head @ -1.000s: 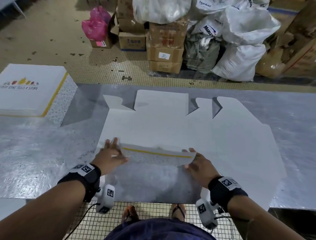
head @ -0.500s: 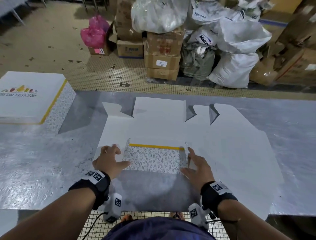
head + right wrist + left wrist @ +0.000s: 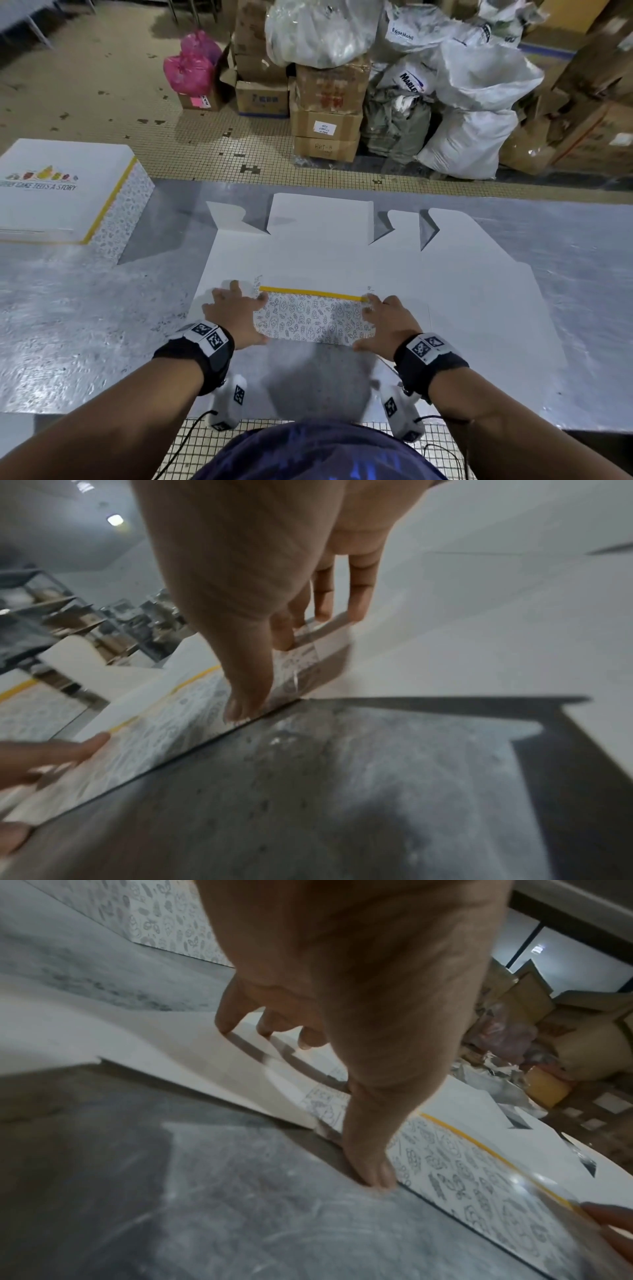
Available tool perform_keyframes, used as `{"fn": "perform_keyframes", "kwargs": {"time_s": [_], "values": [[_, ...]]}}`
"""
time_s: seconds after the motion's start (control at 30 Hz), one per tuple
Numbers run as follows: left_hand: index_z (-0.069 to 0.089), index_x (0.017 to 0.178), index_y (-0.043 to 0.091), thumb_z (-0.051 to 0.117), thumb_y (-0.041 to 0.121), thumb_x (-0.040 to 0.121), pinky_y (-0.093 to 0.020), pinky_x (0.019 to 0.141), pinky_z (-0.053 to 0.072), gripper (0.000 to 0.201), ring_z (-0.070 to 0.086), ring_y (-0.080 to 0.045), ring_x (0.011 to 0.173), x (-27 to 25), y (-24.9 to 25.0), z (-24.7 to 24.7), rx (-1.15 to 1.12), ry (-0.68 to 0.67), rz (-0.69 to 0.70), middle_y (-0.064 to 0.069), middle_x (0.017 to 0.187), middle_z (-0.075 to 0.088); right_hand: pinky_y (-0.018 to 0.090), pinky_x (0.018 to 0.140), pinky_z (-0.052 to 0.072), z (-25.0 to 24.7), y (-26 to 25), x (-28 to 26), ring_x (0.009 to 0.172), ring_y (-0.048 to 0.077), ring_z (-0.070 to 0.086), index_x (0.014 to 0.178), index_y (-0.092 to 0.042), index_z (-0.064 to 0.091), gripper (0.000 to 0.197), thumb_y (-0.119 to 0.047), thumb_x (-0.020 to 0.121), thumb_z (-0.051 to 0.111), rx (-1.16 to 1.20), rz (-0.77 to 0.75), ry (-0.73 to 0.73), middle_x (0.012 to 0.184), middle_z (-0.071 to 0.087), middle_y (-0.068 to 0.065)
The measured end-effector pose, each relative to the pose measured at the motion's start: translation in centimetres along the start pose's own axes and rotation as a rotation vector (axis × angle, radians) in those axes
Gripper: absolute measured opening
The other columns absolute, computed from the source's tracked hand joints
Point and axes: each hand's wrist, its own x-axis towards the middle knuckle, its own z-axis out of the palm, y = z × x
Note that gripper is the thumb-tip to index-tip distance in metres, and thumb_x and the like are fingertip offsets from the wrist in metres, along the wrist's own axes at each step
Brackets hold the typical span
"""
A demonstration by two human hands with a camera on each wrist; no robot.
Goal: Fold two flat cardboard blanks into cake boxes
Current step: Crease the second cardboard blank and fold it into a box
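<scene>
Flat cardboard blank point(image 3: 428, 298) lies on a scuffed silvery tabletop point(image 3: 78, 325), left hand point(image 3: 236, 313) and right hand point(image 3: 387, 322) spread, pressing its patterned flap point(image 3: 308, 317) down; finished cake box point(image 3: 65, 198) far left, brown cartons point(image 3: 325, 113) and sacks point(image 3: 469, 109) behind on the tiled floor point(image 3: 102, 85)

A silvery worktop point(image 3: 85, 325) is seen against a floor point(image 3: 85, 85) of small tan tiles, marked with dark spots. Behind it, brown cartons point(image 3: 325, 113) are stacked against a heap of white sacks point(image 3: 479, 89), one printed "ExxonMobil". A clear plastic bag point(image 3: 318, 31) is set on top of the cartons. A pink bag point(image 3: 191, 65) is stuffed into an open carton point(image 3: 198, 101) at the left. More brown boxes point(image 3: 596, 102) are piled at the far right. Metal shelving point(image 3: 44, 610) is glimpsed, blurred, in the right wrist view.
</scene>
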Motion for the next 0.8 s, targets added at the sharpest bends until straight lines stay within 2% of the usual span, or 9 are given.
{"fn": "perform_keyframes", "kwargs": {"time_s": [0.07,0.13,0.2,0.27,0.33,0.47,0.63,0.73,0.8], "values": [[0.024,0.153,0.040,0.074,0.062,0.076,-0.066,0.115,0.020,0.095,-0.006,-0.035,0.152,0.2,0.4,0.3,0.020,0.037,0.041,-0.003,0.166,-0.011,0.036,0.109,0.037,-0.1,-1.0,-0.1,0.132,0.019,0.033,0.132,-0.018,0.055,0.072,-0.061,0.077,0.070,-0.055,0.000,0.020,0.154,0.030,-0.007],[0.026,0.155,0.029,0.076,0.056,0.078,-0.062,0.119,0.013,0.095,-0.012,-0.026,0.153,0.6,0.7,0.7,0.031,0.051,0.090,0.003,0.166,-0.012,0.037,0.115,0.031,0.3,-1.6,0.1,0.141,0.019,0.029,0.130,-0.011,0.056,0.069,-0.049,0.076,0.078,-0.006,0.015,0.052,0.160,0.022,-0.004],[0.031,0.151,0.018,0.080,0.055,0.074,-0.050,0.118,0.029,0.098,0.011,-0.025,0.152,1.0,0.7,0.3,-0.018,0.043,0.119,0.002,0.163,0.009,0.037,0.118,0.030,0.6,-2.0,0.1,0.150,0.018,0.017,0.129,-0.007,0.056,0.061,-0.036,0.080,0.079,0.057,0.009,0.054,0.166,0.005,-0.005],[0.035,0.144,0.014,0.083,0.059,0.066,-0.041,0.108,0.043,0.102,0.030,-0.021,0.143,1.3,0.8,-0.5,-0.112,0.046,0.125,0.004,0.150,0.031,0.035,0.118,0.031,1.1,-1.9,0.1,0.153,0.015,0.004,0.151,-0.015,0.034,0.076,-0.021,0.087,0.073,0.116,-0.032,0.054,0.166,-0.003,-0.009],[0.039,0.141,0.015,0.084,0.062,0.062,-0.037,0.102,0.047,0.103,0.034,-0.017,0.139,1.6,1.0,-0.8,-0.140,0.051,0.110,0.006,0.144,0.039,0.033,0.121,0.025,1.0,-1.8,0.0,0.152,0.014,-0.004,0.158,-0.028,0.016,0.088,-0.013,0.089,0.068,0.103,-0.073,0.033,0.166,-0.001,-0.010],[0.037,0.143,0.019,0.092,0.048,0.059,-0.040,0.097,0.051,0.105,0.046,-0.018,0.133,1.7,1.5,-0.1,-0.177,0.078,0.032,-0.001,0.144,0.038,0.034,0.121,0.023,-0.1,-1.8,0.6,0.151,0.017,-0.002,0.157,-0.029,0.020,0.086,-0.042,0.087,0.070,0.034,-0.074,-0.042,0.165,0.007,-0.009],[0.048,0.141,0.012,0.083,0.049,0.073,-0.048,0.108,0.043,0.085,0.019,-0.021,0.147,1.5,1.8,0.0,-0.083,0.061,0.083,0.000,0.159,0.016,0.040,0.116,0.030,-0.1,-2.8,1.1,0.147,0.023,0.012,0.154,-0.027,0.016,0.099,-0.051,0.078,0.074,0.053,-0.004,0.037,0.158,0.022,-0.002],[0.034,0.150,0.015,0.084,0.045,0.072,-0.049,0.111,0.040,0.097,0.023,-0.023,0.149,1.6,1.2,0.7,-0.162,0.079,0.104,0.000,0.163,0.005,0.041,0.119,0.021,0.4,-3.5,1.3,0.149,0.026,0.006,0.155,-0.024,0.015,0.098,-0.049,0.080,0.073,-0.014,0.006,0.030,0.162,0.009,0.000],[0.010,0.158,0.023,0.087,0.042,0.070,-0.049,0.110,0.042,0.118,0.018,-0.025,0.152,1.6,0.9,0.7,-0.195,0.099,0.152,-0.001,0.167,-0.002,0.041,0.123,0.007,0.7,-3.5,1.3,0.152,0.027,-0.010,0.158,-0.021,0.002,0.102,-0.041,0.085,0.071,-0.019,-0.007,0.018,0.165,-0.011,-0.002]]}}
